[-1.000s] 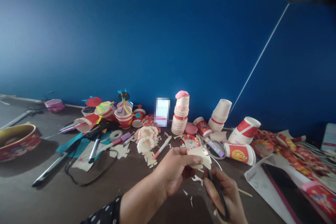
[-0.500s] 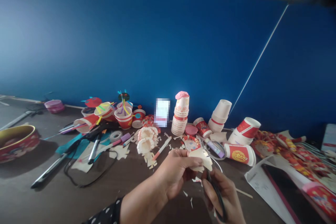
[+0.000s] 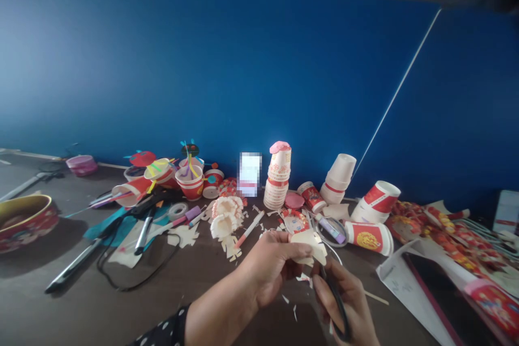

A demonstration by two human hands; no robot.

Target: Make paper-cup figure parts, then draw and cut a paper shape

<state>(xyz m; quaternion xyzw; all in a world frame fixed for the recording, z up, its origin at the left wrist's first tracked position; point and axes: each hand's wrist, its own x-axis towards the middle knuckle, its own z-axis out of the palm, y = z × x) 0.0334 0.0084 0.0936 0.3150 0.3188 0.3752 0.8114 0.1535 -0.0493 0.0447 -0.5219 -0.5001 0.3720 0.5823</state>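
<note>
Between its thumb and fingers, my left hand (image 3: 272, 265) pinches a cream-coloured paper piece (image 3: 308, 244) with notched edges. My right hand (image 3: 344, 297) is wrapped round black-handled scissors (image 3: 335, 298), just right of the paper. The scissor blades point up toward the paper's lower right edge and are mostly hidden. Small white scraps (image 3: 295, 312) lie on the dark table below the hands. Behind the paper are a printed paper disc (image 3: 295, 221) and a glue stick with a purple end (image 3: 331, 228).
Cup stacks (image 3: 277, 181) stand along the blue partition (image 3: 227, 65). A dark phone (image 3: 450, 297) rests on white paper at right. Pens, tape (image 3: 177, 210), cut cups (image 3: 224, 224) and a black cord lie left; a red-and-gold bowl (image 3: 26, 221) is far left.
The view has shifted very slightly. My hands, the paper and the scissors keep almost the same positions.
</note>
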